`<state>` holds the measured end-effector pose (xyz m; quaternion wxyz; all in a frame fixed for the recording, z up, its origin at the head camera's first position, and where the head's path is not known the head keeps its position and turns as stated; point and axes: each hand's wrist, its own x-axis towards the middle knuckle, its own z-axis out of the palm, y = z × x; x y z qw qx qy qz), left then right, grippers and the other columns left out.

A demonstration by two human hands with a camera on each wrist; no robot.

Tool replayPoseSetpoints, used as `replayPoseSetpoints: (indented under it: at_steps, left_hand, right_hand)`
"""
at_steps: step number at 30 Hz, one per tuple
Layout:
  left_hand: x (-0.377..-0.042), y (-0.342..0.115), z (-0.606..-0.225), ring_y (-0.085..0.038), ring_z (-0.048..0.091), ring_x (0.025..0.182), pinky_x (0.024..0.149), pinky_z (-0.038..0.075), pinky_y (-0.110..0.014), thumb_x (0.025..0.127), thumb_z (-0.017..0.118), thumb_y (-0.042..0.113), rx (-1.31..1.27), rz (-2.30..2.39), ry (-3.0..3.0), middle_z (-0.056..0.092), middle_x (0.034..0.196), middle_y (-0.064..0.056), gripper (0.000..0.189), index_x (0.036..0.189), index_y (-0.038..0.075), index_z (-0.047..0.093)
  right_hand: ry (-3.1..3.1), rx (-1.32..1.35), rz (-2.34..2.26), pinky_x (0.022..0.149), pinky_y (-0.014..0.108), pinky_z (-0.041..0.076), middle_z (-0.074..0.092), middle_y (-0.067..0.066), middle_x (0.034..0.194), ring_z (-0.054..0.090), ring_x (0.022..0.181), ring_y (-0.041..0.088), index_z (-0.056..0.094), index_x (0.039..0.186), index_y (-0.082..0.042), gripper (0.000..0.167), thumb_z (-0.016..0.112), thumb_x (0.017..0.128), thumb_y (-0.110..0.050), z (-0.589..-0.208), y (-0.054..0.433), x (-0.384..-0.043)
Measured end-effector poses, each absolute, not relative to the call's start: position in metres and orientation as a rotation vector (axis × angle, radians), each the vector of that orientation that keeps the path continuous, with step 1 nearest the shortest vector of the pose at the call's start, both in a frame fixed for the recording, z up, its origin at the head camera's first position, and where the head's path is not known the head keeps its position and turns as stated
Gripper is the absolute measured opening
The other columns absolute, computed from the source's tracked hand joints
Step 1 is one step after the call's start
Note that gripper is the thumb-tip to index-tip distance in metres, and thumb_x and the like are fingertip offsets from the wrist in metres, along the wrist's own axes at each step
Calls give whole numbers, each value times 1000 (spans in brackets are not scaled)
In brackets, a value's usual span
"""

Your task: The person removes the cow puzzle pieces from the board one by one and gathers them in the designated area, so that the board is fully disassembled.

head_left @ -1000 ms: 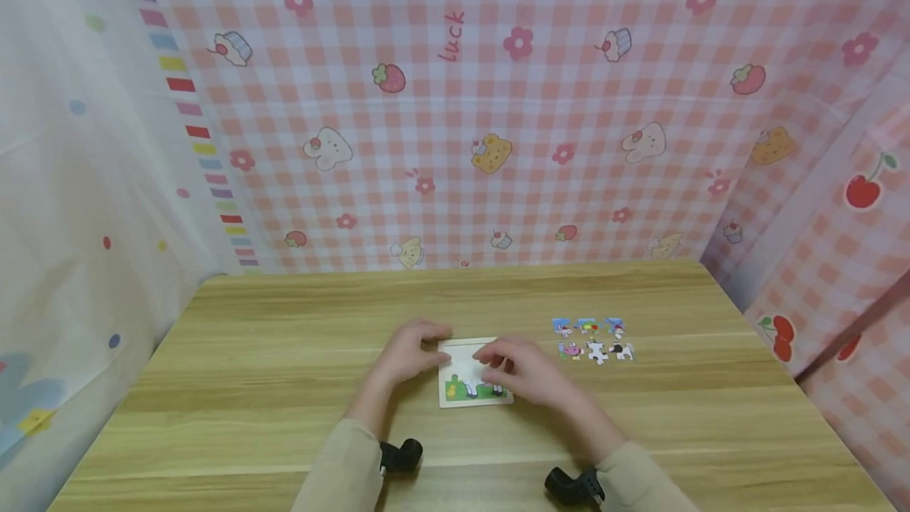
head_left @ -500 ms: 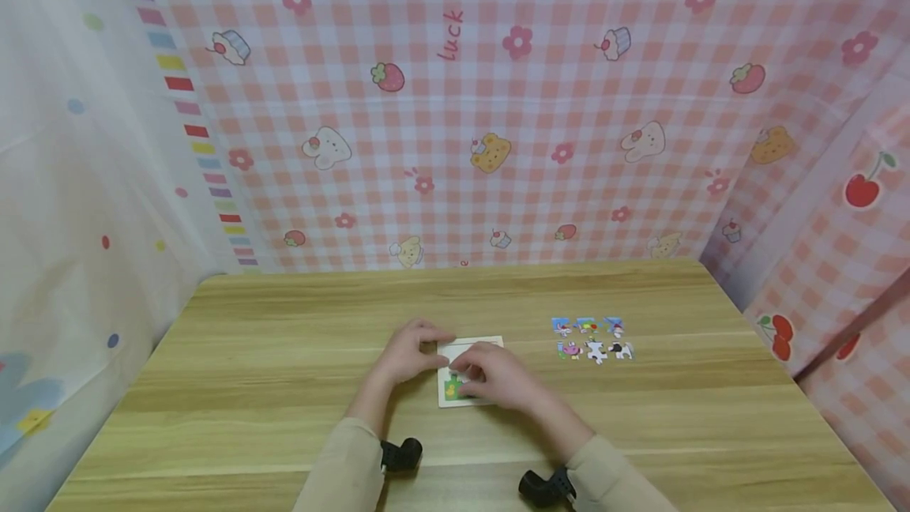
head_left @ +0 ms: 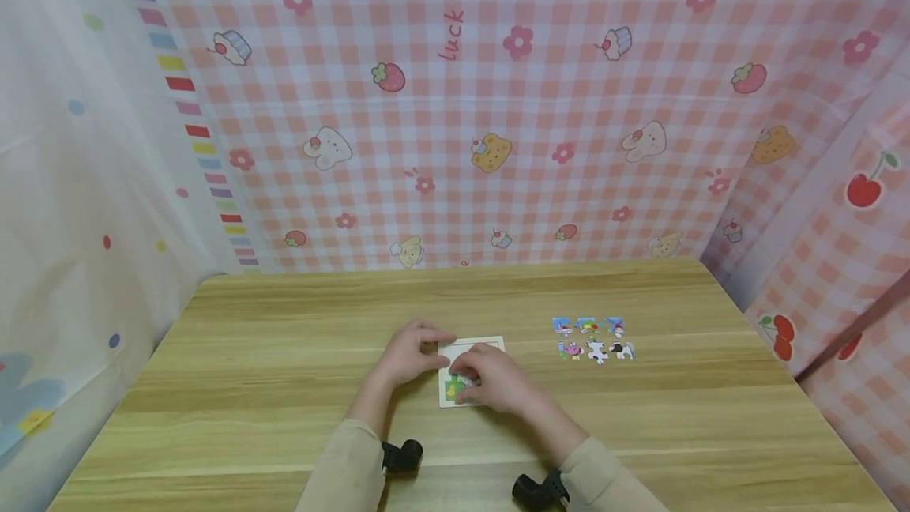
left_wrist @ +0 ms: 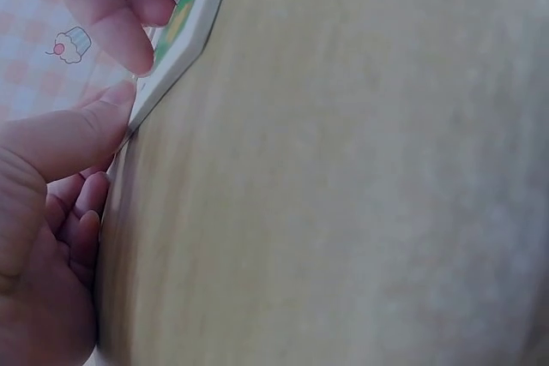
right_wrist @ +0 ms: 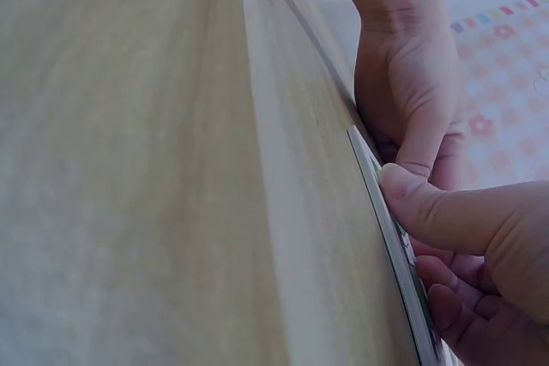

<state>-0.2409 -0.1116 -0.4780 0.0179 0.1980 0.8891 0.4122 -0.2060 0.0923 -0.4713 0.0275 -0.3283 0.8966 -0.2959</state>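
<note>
A small jigsaw puzzle board [head_left: 448, 404] with a pale frame lies flat on the table. My left hand [head_left: 411, 354] holds its left side, thumb at the edge and forefinger by the far corner. In the left wrist view, the thumb [left_wrist: 111, 117] touches the board's rim. Over the board's lower part, my right hand [head_left: 494, 376] has bent fingers and thumb about a puzzle piece [head_left: 467, 380], of which only a white bit shows. Beside it sits a green piece with a yellow duck [head_left: 451, 390]. The right hand covers the board's right part.
Several loose puzzle pieces [head_left: 597, 351] lie in two rows on the wooden table [head_left: 284, 385], right of the board. A pink checked curtain [head_left: 540, 117] hangs behind the table. Black wrist cameras [head_left: 402, 457] sit at both sleeves.
My right hand has moved left across the board, from its right side to the lower middle, covering the cow-leg pieces. The left hand has stayed at the board's left edge.
</note>
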Motion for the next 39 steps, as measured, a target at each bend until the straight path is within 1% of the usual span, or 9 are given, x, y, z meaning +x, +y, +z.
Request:
replayPoseSetpoints:
  at_steps: [9,17,21,27,39]
  left_hand:
    - [-240,-111,-479,-26,55,107,97,43,-48,81,81,9,599,1287,2762,62,112,-5,33,113,11,76]
    - [-241,-112,-482,-28,55,110,99,41,-51,81,81,8,609,1276,2766,62,114,-7,33,114,11,75]
    - [-242,-111,-483,-29,54,111,100,41,-51,81,81,9,612,1270,2769,62,115,-7,33,114,12,75]
    - [-242,-111,-483,-27,54,110,99,41,-50,81,81,10,619,1266,2775,62,114,-6,33,114,12,75]
    - [-242,-111,-482,-27,55,109,99,42,-49,81,81,9,615,1281,2776,62,113,-5,33,113,12,76]
  right_hand:
    - [2804,-972,-865,80,31,49,58,-3,92,53,85,12,69,103,-8,30,84,80,-20,-470,89,-203]
    - [2815,-927,-819,82,32,47,56,-3,92,51,87,14,67,100,-9,27,83,80,-18,-468,85,-202]
    - [2807,-912,-837,82,32,48,56,-2,92,52,87,14,67,100,-8,27,83,80,-15,-467,83,-200]
    - [2796,-927,-869,78,31,49,55,1,90,53,83,14,66,98,-5,26,83,79,-10,-463,82,-198]
    - [2787,-907,-912,79,32,49,55,1,92,54,84,15,62,98,-5,28,83,79,-9,-463,82,-198]
